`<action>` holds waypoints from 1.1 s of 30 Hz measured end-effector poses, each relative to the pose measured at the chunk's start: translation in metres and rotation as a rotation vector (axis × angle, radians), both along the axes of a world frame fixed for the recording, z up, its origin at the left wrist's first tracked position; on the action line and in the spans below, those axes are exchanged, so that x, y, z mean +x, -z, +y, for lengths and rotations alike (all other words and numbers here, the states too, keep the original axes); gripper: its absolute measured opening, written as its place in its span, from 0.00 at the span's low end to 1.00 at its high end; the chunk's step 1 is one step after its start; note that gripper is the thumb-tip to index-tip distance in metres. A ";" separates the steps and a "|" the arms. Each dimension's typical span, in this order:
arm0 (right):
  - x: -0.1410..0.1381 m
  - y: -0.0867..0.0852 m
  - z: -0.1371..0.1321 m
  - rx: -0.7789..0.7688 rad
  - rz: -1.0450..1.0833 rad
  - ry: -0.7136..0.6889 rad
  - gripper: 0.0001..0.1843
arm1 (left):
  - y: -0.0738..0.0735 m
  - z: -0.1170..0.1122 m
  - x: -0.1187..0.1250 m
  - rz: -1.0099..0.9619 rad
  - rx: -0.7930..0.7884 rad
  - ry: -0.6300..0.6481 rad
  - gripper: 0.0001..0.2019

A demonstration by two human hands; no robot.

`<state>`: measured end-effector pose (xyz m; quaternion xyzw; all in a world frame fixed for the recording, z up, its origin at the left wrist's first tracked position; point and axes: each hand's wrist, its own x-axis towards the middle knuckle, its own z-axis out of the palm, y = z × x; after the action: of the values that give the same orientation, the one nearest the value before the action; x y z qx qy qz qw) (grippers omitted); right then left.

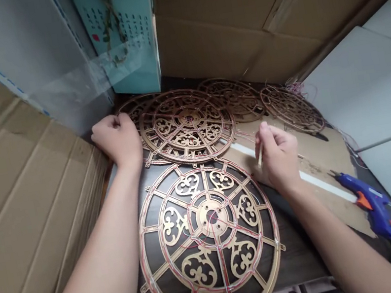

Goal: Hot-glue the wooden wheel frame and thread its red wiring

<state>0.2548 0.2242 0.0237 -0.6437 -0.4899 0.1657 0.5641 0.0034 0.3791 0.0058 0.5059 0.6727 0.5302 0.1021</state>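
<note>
A round fretwork wooden panel (209, 199), with scrolled cut-outs and red and white wires along its ribs, lies flat in front of me. Behind it, another wired round panel (187, 140) rests on top of others. My left hand (119, 139) is closed beside the left edge of that stack; its fingertips are turned away, so what they hold, if anything, is hidden. To the right of the panels, my right hand (278, 155) is closed in a pinch around a thin pale stick (259, 154), held above a cardboard sheet (318, 161).
A blue hot glue gun (372, 207) with an orange trigger lies at the right. More round panels (292, 108) sit at the back with loose wires. Cardboard walls (212, 23), a turquoise box (136, 71) and white panels (365, 83) surround the dark table (297, 239).
</note>
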 end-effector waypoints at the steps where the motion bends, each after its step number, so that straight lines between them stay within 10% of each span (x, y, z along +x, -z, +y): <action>1: 0.000 0.001 0.003 -0.011 -0.031 -0.021 0.30 | -0.002 0.003 0.000 -0.018 -0.002 -0.015 0.19; 14: -0.010 0.015 -0.007 0.124 -0.236 -0.045 0.29 | 0.007 0.024 0.007 0.388 -0.122 -0.008 0.10; 33: -0.012 0.021 -0.009 -0.070 -0.240 -0.234 0.28 | 0.004 0.020 0.009 0.435 -0.256 0.107 0.11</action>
<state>0.2427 0.2156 0.0026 -0.6165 -0.6195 0.1691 0.4557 0.0124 0.3990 0.0016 0.6259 0.7127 0.3134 0.0462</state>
